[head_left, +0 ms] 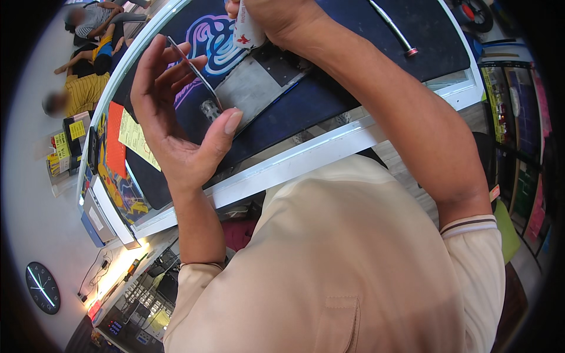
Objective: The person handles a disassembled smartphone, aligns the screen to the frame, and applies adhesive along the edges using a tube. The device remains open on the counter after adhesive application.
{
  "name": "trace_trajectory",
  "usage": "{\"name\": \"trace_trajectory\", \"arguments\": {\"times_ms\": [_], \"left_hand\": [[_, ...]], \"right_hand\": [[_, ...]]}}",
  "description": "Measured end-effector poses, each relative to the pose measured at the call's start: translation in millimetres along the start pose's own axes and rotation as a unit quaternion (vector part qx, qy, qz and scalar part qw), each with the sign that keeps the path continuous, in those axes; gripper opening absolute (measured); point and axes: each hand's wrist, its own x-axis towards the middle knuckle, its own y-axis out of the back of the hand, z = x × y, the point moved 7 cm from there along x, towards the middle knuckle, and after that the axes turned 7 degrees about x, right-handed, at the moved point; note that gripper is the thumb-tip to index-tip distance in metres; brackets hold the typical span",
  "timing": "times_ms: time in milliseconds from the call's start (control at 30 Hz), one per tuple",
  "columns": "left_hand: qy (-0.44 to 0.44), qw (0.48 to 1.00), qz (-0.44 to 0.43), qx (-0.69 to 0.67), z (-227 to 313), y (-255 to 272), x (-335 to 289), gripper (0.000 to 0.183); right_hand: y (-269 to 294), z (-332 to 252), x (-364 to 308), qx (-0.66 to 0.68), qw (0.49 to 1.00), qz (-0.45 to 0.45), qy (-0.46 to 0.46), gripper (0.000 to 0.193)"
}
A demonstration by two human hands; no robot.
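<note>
My left hand (176, 117) is raised over the table, thumb and fingers closed on the edges of a thin flat panel (197, 73). The panel is seen nearly edge-on and looks like a phone or phone screen. Farther right, my right hand (282, 20) grips a white can (249, 34) with a red mark; its top is out of view. Under the can and panel lies a flat grey plate (250, 88) on the dark mat (329, 97). A small silver cylindrical piece (209, 109) shows just behind my left thumb. Along the plate's near edge runs a thin blue stick (285, 93).
A metal rod tool with a red end (394, 29) lies on the mat at the far right. An orange sheet (116, 141) and a yellow printed form (136, 140) are at left. White framing (306, 156) edges the table. Two people (82, 94) are beyond the far left.
</note>
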Motion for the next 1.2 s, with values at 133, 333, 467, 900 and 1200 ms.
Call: {"name": "trace_trajectory", "arguments": {"times_ms": [133,333,467,900,1200], "left_hand": [[0.001,1.000,0.000,-0.006,-0.4,-0.8,-0.1,0.107],[0.007,1.000,0.000,-0.007,-0.1,-1.9,-0.3,0.107],[0.006,1.000,-0.002,-0.007,0.3,-1.8,0.1,0.108],[0.009,1.000,-0.004,-0.006,-1.0,-2.2,0.3,0.109],[0.014,1.000,-0.003,-0.009,-3.8,-2.3,0.2,0.109]], "right_hand": [[6.0,6.0,1.5,0.030,0.998,-0.015,-0.057,0.019],[9.0,12.6,1.3,0.083,0.985,-0.019,-0.150,0.022],[11.5,14.2,3.5,0.113,0.981,-0.008,-0.156,0.023],[17.9,35.5,-0.8,0.260,0.902,0.057,-0.341,0.028],[14.1,32.5,0.0,0.203,0.928,0.026,-0.311,0.026]]}}
